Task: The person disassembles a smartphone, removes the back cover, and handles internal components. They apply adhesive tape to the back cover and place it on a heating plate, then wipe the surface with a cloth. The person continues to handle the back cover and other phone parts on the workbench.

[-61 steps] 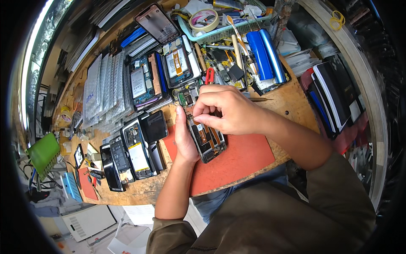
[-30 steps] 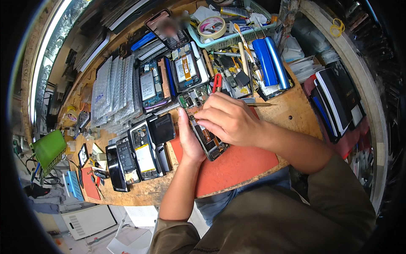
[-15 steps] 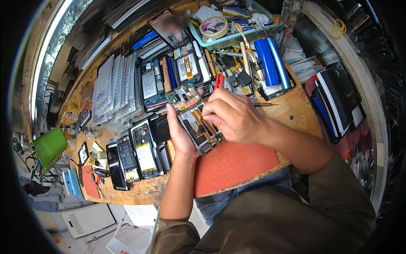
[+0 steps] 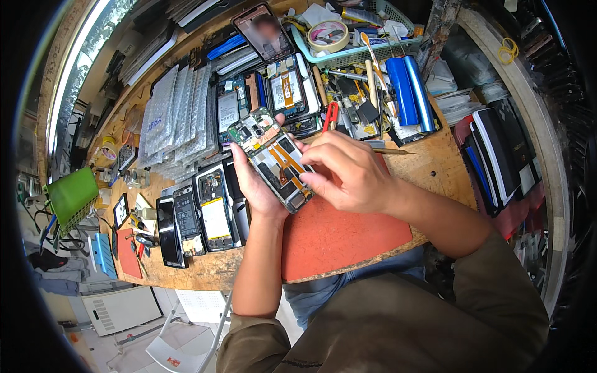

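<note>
As the left hand (image 4: 259, 191) clasps an opened phone (image 4: 272, 166), the right hand (image 4: 349, 173) curls, pinch unclear.

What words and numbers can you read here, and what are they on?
None clearly; all these are too small or blurred:
Bubble-wrap stack: blue handwriting.
White battery under orange ribbon: tiny print.
Tape roll: coloured print.
Folding chair: red label.
Opened phone in the left hand: nothing readable.

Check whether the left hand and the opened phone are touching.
Touching. The head view shows the left hand cradling the opened phone: palm against its lower left side, fingertips showing past the opposite edge.
</note>
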The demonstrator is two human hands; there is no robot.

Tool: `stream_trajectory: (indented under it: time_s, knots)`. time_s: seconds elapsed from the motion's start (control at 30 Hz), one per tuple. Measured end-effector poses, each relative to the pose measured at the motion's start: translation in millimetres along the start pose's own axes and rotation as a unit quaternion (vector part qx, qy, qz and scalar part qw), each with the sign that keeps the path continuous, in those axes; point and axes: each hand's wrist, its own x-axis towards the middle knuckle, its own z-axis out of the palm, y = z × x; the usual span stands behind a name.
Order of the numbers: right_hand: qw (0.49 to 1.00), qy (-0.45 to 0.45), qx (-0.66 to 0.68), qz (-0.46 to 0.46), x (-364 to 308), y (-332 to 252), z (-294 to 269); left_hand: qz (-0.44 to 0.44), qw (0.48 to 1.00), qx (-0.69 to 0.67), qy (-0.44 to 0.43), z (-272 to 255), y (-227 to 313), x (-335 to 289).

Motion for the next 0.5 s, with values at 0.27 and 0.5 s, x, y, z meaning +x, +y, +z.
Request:
stream_trajectory:
  time_s: [0.27, 0.5]
  knots:
    - [0.994, -0.09, 0.006, 0.068, -12, -15, 9, 0.051, 0.997, 0.012, -0.054, -10, -5, 0]
    - [0.995, -0.083, 0.025, 0.057, -15, -9, 14, 0.064, 0.996, 0.056, 0.004, -7, -10, -2]
